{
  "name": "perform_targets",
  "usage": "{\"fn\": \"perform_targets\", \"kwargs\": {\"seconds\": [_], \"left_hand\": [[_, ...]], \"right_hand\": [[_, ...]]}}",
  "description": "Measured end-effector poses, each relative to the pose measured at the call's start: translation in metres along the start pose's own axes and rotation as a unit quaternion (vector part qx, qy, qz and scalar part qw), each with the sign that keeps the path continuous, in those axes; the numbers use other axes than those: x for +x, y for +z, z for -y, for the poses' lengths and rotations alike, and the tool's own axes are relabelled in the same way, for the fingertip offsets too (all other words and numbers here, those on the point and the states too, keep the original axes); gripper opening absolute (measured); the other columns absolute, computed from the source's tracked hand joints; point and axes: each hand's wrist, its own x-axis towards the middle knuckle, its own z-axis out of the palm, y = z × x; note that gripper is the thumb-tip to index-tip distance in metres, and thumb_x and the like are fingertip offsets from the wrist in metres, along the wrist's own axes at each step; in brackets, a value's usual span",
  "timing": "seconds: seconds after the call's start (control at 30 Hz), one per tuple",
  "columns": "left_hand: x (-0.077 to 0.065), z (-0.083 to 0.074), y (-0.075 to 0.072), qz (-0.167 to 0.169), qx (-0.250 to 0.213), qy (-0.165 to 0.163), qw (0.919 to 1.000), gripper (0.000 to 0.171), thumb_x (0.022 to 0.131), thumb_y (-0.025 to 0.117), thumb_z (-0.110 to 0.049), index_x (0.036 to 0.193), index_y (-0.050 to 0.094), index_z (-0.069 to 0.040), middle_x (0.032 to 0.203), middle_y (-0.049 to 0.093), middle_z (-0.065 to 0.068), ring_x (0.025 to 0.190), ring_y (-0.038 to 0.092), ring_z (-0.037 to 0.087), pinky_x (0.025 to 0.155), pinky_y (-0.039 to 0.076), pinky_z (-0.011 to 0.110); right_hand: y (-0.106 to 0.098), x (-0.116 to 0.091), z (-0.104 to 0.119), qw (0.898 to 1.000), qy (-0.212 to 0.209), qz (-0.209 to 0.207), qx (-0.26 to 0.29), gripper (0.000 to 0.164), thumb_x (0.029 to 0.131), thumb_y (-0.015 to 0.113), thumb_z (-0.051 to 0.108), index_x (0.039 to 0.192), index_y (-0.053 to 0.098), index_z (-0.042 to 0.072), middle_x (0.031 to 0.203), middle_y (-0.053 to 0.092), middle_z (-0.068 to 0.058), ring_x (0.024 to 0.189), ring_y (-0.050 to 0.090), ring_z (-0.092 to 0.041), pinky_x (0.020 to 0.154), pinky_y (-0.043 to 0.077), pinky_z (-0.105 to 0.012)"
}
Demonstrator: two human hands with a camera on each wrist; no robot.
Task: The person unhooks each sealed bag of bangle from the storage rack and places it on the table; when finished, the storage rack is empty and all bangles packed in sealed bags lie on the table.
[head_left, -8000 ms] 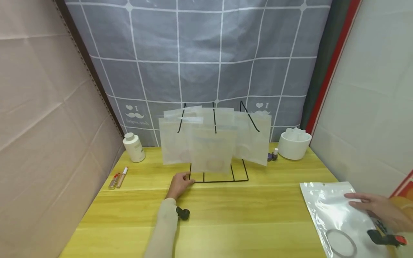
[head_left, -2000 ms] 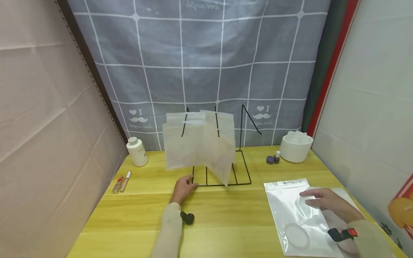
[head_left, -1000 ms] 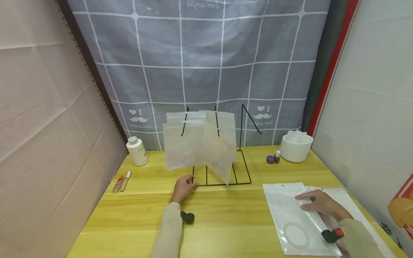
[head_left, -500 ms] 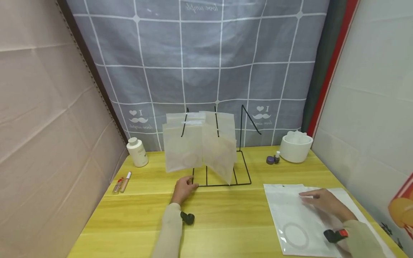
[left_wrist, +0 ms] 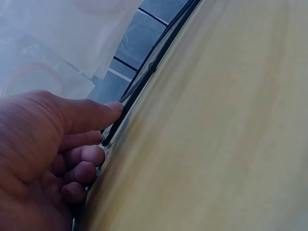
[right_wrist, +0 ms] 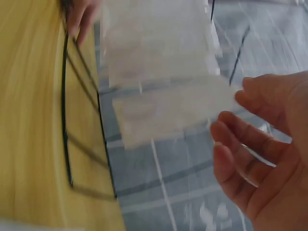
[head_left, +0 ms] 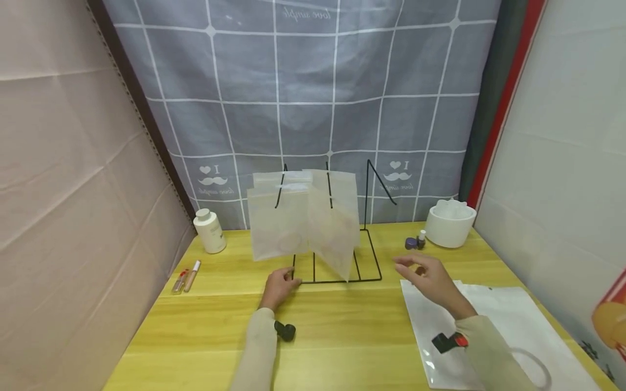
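Observation:
My left hand (head_left: pixel 279 287) pinches the front left corner of a black wire display rack (head_left: pixel 337 281), thumb on top of the base wire. Translucent white zip pouches (head_left: pixel 281 225) hang from the rack's left and middle hooks; its right hook (head_left: pixel 382 182) is bare. My right hand (head_left: pixel 430 279) is raised between the rack and a pile of white flat pouches (head_left: pixel 508 312) at the right, fingers loosely bent with nothing between them. A ring shape (head_left: pixel 532 363) shows through one pouch in the pile. In the right wrist view, the right fingers (right_wrist: pixel 231 159) are apart.
A white bottle (head_left: pixel 210 232) stands at the back left, with small lip-gloss tubes (head_left: pixel 192 276) in front. A white round container (head_left: pixel 450 224) stands at the back right, beside a purple jar (head_left: pixel 411 243) and a small dark bottle (head_left: pixel 421 240). A grey checked curtain (head_left: pixel 313 70) hangs behind.
Pouches that hung on the right hook eight seconds ago are gone from it, and others lie spread at the right. My right hand has left the pile, moving left toward the rack. The left hand stays.

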Motion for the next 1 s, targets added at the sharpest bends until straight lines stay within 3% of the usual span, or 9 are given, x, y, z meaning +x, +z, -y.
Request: {"fn": "perform_targets", "kwargs": {"seconds": [0.13, 0.27, 0.4, 0.57, 0.7, 0.8, 1.0], "left_hand": [[0.001, -0.003, -0.001, -0.002, 0.001, -0.002, 1.0, 0.048, 0.091, 0.075, -0.015, 0.133, 0.062, 0.006, 0.068, 0.045, 0.0, 0.061, 0.038, 0.015, 0.063, 0.036, 0.033], [0.0, -0.002, -0.002, -0.001, -0.002, -0.002, 1.0, 0.047, 0.091, 0.074, -0.013, 0.132, 0.062, 0.007, 0.066, 0.044, -0.001, 0.06, 0.036, 0.014, 0.062, 0.036, 0.032], [-0.001, 0.0, -0.001, 0.001, -0.014, -0.006, 0.9999, 0.047, 0.091, 0.074, -0.014, 0.133, 0.062, 0.006, 0.066, 0.045, 0.0, 0.059, 0.037, 0.014, 0.061, 0.036, 0.032], [-0.001, 0.002, 0.0, 0.003, -0.023, -0.005, 0.9997, 0.048, 0.091, 0.075, -0.014, 0.133, 0.062, 0.006, 0.067, 0.048, 0.0, 0.059, 0.038, 0.014, 0.063, 0.038, 0.032], [0.001, 0.005, 0.002, 0.003, -0.024, -0.003, 0.9997, 0.048, 0.091, 0.074, -0.014, 0.134, 0.062, 0.005, 0.066, 0.046, 0.0, 0.058, 0.037, 0.014, 0.061, 0.037, 0.032], [0.0, 0.006, 0.003, 0.003, -0.019, 0.0, 0.9998, 0.048, 0.092, 0.074, -0.014, 0.133, 0.062, 0.006, 0.067, 0.045, 0.0, 0.058, 0.036, 0.014, 0.061, 0.036, 0.032], [0.0, 0.005, 0.002, 0.001, -0.017, -0.005, 0.9998, 0.048, 0.092, 0.074, -0.015, 0.134, 0.062, 0.004, 0.067, 0.046, 0.0, 0.059, 0.036, 0.015, 0.062, 0.036, 0.032]], "right_hand": [[0.026, 0.025, 0.024, 0.994, -0.105, 0.004, 0.02, 0.031, 0.092, 0.072, 0.005, 0.122, 0.071, 0.01, 0.124, 0.065, -0.01, 0.106, 0.059, -0.012, 0.069, 0.052, -0.027], [0.048, 0.044, 0.034, 0.989, -0.138, 0.033, 0.026, 0.043, 0.094, 0.071, 0.008, 0.136, 0.063, 0.008, 0.147, 0.046, -0.02, 0.118, 0.057, -0.025, 0.07, 0.055, -0.027], [0.064, 0.055, 0.039, 0.989, -0.149, 0.023, 0.011, 0.047, 0.094, 0.07, 0.009, 0.14, 0.06, 0.008, 0.149, 0.043, -0.023, 0.104, 0.062, -0.027, 0.067, 0.056, -0.028], [0.074, 0.065, 0.041, 0.989, -0.148, 0.0, 0.005, 0.049, 0.093, 0.071, 0.008, 0.141, 0.059, 0.008, 0.14, 0.053, -0.018, 0.083, 0.06, -0.02, 0.062, 0.055, -0.03], [0.077, 0.073, 0.04, 0.99, -0.139, -0.003, 0.015, 0.052, 0.094, 0.07, 0.008, 0.144, 0.055, 0.006, 0.14, 0.055, -0.016, 0.091, 0.063, -0.029, 0.061, 0.054, -0.03], [0.078, 0.077, 0.039, 0.991, -0.131, -0.004, 0.019, 0.053, 0.095, 0.069, 0.008, 0.145, 0.054, 0.006, 0.145, 0.053, -0.017, 0.111, 0.061, -0.036, 0.064, 0.055, -0.032], [0.078, 0.08, 0.039, 0.992, -0.124, -0.015, 0.014, 0.05, 0.096, 0.068, 0.01, 0.144, 0.056, 0.006, 0.146, 0.054, -0.016, 0.115, 0.061, -0.033, 0.065, 0.054, -0.027]]}}
